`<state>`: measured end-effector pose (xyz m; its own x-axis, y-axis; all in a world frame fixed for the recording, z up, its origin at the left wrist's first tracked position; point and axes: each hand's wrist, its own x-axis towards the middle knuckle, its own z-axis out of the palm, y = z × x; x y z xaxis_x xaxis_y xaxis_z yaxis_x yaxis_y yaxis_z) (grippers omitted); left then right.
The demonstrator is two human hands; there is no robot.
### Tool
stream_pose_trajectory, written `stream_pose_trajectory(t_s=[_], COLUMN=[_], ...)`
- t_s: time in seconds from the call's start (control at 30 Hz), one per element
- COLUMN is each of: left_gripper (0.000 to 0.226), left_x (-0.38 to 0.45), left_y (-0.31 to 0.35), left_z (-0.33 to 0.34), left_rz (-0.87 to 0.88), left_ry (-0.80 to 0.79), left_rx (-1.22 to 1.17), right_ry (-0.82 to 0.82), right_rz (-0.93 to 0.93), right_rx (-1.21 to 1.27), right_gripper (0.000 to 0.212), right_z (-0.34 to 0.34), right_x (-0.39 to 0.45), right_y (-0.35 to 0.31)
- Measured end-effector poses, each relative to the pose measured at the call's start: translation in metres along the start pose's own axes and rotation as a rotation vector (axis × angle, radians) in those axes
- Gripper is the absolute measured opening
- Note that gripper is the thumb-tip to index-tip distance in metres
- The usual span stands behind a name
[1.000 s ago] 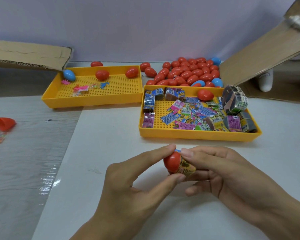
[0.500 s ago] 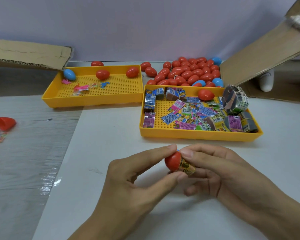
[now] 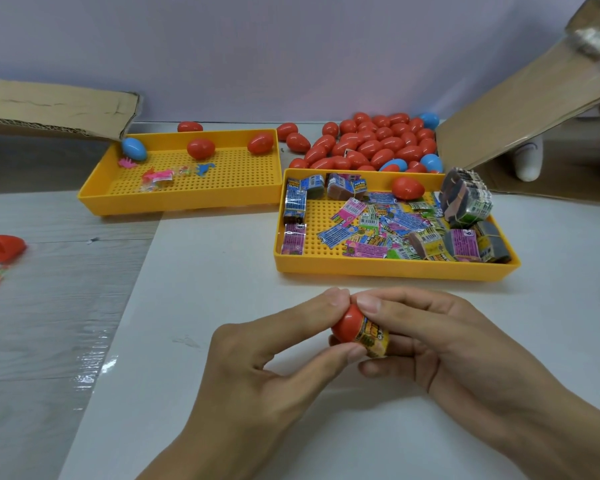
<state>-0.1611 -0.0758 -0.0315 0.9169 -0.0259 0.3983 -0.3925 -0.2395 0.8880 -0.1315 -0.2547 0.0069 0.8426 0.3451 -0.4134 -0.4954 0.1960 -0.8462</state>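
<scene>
Table [image 3: 222, 265] white, wall [image 3: 291, 46] pale, left tray [image 3: 174, 206] holds three eggs [image 3: 201, 148] and tiny toys [image 3: 158, 175], right tray [image 3: 388, 269] full of papers [image 3: 368, 226], left hand [image 3: 257, 368] and right hand [image 3: 447, 341] both pinch red egg [image 3: 347, 325], just above table front.

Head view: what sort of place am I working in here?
Probably a hand-packing bench for toy eggs: a heap of plastic eggs, a yellow tray of printed labels, and the left hand and right hand gripping a red egg with a wrapper on it.
</scene>
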Motion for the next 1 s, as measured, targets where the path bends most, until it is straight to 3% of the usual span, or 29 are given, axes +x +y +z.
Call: stream_pose_trajectory(t_s=[0.33,0.47,1.0], left_gripper=[0.043,0.04,0.039], left_x=[0.0023,0.0025,0.0031], left_y=[-0.0001,-0.0004,0.0029], left_z=[0.001,0.0001,-0.0009], left_rz=[-0.076,-0.079,0.043], left_ry=[-0.007,0.022,-0.009], left_rx=[-0.152,-0.223,-0.064], right_ry=[0.032,-0.055,-0.128], right_rz=[-0.054,0.023,0.126], right_rx=[-0.088,-0.054,0.016], right_gripper=[0.03,0.034,0.032], right_z=[0.0028,0.0047,0.0007], right_x=[-0.0004,-0.0021,-0.0019], right_y=[-0.0003,-0.0027,-0.0038])
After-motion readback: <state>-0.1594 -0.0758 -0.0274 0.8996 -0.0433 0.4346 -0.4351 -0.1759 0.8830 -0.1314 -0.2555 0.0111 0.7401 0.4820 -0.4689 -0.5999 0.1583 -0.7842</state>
